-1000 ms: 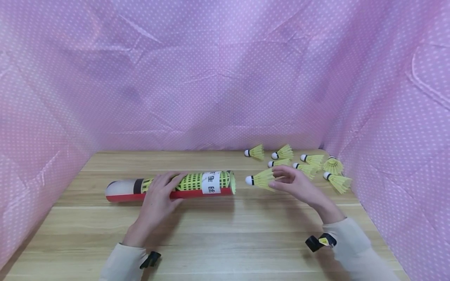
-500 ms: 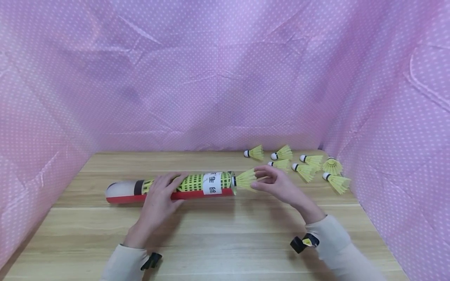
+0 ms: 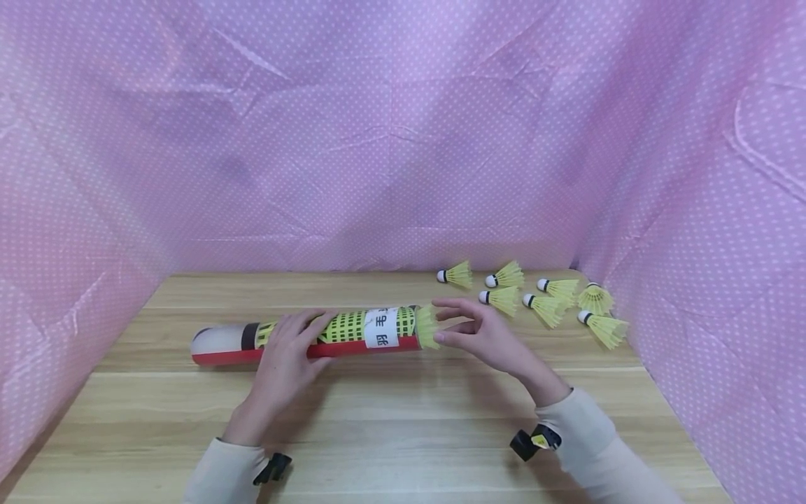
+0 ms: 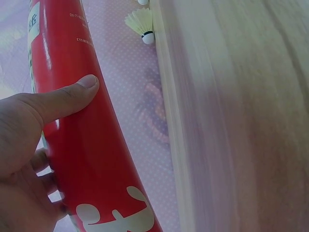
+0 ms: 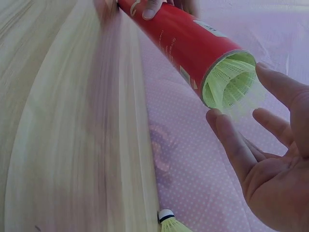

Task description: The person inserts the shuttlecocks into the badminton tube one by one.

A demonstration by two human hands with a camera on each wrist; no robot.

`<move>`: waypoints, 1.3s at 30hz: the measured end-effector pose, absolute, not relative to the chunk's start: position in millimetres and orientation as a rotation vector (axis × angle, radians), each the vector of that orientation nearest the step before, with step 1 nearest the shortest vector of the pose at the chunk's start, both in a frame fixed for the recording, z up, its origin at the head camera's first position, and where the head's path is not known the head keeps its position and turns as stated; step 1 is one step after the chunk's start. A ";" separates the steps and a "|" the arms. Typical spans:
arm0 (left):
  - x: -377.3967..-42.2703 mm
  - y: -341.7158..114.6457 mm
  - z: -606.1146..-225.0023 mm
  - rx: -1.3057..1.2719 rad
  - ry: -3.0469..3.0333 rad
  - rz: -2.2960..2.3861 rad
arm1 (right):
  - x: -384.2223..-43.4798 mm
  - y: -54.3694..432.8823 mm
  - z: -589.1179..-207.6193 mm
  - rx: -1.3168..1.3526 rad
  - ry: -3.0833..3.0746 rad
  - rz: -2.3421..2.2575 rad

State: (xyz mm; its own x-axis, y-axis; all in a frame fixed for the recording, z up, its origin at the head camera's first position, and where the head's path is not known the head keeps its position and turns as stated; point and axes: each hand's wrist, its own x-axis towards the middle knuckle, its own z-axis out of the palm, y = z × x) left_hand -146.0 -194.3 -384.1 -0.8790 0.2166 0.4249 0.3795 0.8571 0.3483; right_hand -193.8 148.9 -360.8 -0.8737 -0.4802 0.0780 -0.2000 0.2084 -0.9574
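Note:
My left hand [image 3: 290, 360] grips the middle of a red and yellow-green shuttlecock tube [image 3: 343, 346], which lies lengthwise above the table. In the left wrist view the thumb [image 4: 72, 99] presses along the tube's red side. At the tube's right mouth, a yellow shuttlecock [image 3: 428, 327] sits cork-end inward, only its skirt's rim end sticking out. My right hand [image 3: 488, 339] is at that skirt, fingers spread and fairly straight. In the right wrist view the fingertips [image 5: 212, 116] stand around the mouth, close to the skirt; whether all touch it I cannot tell.
Several yellow shuttlecocks with white corks, such as one shuttlecock [image 3: 456, 274], lie at the back right of the wooden table [image 3: 390, 427]. A pink dotted cloth [image 3: 390, 154] rises behind the table and along both sides.
The right hand has moved left, bringing the shuttlecock from the air into the tube's mouth, and its fingers have spread. The left hand and tube have hardly moved.

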 end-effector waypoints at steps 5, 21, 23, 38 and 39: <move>-146.3 -194.9 -384.4 -0.455 -2.644 -0.599 | -192.9 149.4 -358.6 -0.710 2.237 -1.727; -145.9 -193.5 -383.2 -0.495 -2.625 -0.614 | -191.3 141.9 -358.0 -0.762 2.323 -1.687; -146.1 -193.1 -383.0 -0.501 -2.622 -0.613 | -191.0 140.0 -357.7 -0.769 2.336 -1.680; -144.7 -190.9 -380.5 -0.489 -2.626 -0.616 | -190.5 135.4 -356.5 -0.802 2.308 -1.688; -144.5 -191.0 -380.5 -0.487 -2.628 -0.616 | -190.1 135.6 -356.4 -0.799 2.299 -1.691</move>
